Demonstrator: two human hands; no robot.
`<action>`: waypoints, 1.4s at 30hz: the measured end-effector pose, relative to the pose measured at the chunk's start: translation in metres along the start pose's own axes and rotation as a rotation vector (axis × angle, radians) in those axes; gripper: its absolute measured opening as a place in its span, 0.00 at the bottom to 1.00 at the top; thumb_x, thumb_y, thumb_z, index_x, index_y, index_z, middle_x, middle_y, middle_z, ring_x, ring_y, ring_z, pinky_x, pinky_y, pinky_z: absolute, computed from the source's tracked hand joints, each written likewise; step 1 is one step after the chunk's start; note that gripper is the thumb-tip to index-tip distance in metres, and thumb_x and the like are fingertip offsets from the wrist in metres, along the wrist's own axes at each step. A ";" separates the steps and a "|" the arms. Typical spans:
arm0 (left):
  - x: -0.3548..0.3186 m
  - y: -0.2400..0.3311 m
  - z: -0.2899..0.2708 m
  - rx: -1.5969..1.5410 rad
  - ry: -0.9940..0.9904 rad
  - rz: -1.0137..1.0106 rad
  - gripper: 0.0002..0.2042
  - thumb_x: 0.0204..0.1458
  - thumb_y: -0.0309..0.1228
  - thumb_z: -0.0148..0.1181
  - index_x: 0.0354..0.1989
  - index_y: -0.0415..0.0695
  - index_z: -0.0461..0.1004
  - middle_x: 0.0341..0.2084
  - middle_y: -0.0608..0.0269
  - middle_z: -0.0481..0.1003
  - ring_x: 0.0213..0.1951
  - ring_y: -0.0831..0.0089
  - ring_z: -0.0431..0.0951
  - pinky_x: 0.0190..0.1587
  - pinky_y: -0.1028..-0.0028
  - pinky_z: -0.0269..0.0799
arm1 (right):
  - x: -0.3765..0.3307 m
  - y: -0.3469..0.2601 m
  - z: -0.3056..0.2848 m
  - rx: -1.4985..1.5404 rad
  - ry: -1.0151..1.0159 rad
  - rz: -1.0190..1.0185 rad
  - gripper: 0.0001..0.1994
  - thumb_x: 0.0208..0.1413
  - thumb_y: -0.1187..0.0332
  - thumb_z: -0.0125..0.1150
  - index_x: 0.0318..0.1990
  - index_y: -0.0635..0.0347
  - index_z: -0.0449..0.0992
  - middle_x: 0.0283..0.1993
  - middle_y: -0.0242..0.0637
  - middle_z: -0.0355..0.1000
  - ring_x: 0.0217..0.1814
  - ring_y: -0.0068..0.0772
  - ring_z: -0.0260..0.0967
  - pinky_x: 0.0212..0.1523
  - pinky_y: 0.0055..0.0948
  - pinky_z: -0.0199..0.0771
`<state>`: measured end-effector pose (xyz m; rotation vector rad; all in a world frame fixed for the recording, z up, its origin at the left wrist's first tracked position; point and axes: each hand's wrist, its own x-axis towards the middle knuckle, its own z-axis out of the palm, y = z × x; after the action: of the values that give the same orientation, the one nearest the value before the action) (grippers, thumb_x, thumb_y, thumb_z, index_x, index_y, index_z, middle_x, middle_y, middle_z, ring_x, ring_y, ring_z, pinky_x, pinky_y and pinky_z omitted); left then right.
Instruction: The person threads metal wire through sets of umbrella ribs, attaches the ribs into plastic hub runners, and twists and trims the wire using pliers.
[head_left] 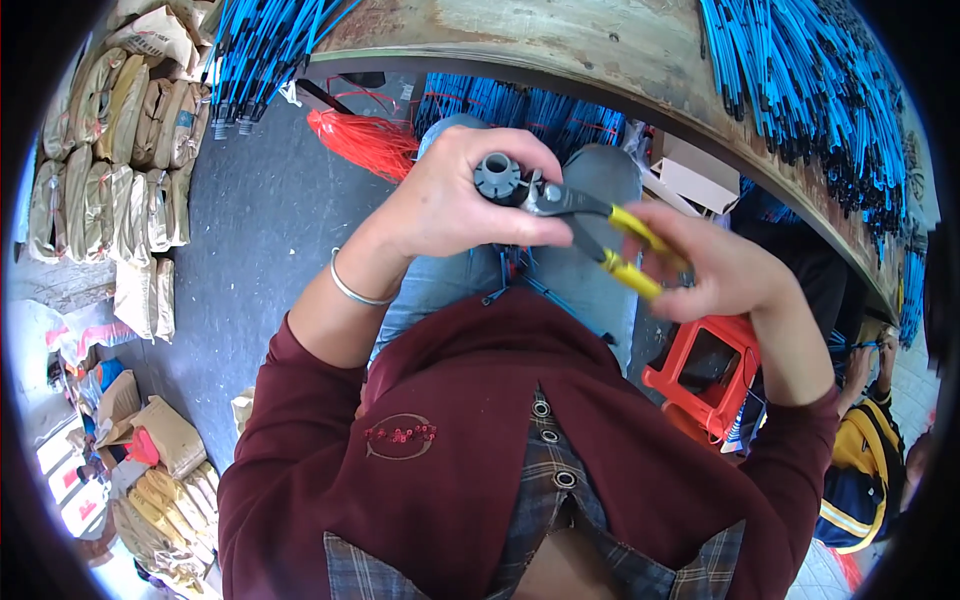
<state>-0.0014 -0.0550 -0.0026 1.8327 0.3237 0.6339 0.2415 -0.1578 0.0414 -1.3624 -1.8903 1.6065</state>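
Above my lap, my left hand (pixel 470 190) is wrapped round a grey round plastic fitting (pixel 497 176) with a notched rim and a hole in its middle. My right hand (pixel 705 255), slightly blurred, grips the yellow handles of a pair of pliers (pixel 635 278). The handles stand apart. The jaws reach left to a small metal piece at the side of the fitting, by my left fingers; whether they clamp it I cannot tell. Thin blue-and-black rods (pixel 545 290) lie on my lap below the hands.
A wooden bench (pixel 540 45) runs across the far side, with bundles of blue rods (pixel 815 75) on it and more beneath. Red strands (pixel 360 145) hang at its left. A red stool (pixel 708 380) stands to my right, near another person's arms (pixel 862 365). Wrapped packages (pixel 120 210) are stacked left.
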 end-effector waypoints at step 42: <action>-0.004 0.017 0.011 -0.064 0.172 -0.244 0.11 0.35 0.25 0.69 0.27 0.39 0.73 0.21 0.69 0.72 0.24 0.82 0.70 0.27 0.81 0.65 | 0.002 0.003 0.028 -0.470 0.196 -0.075 0.25 0.46 0.77 0.56 0.55 0.62 0.61 0.45 0.47 0.69 0.45 0.47 0.68 0.46 0.34 0.68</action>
<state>0.0002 -0.0711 0.0099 1.6489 0.6243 0.6243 0.2215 -0.1725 0.0287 -1.5329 -2.2479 0.9827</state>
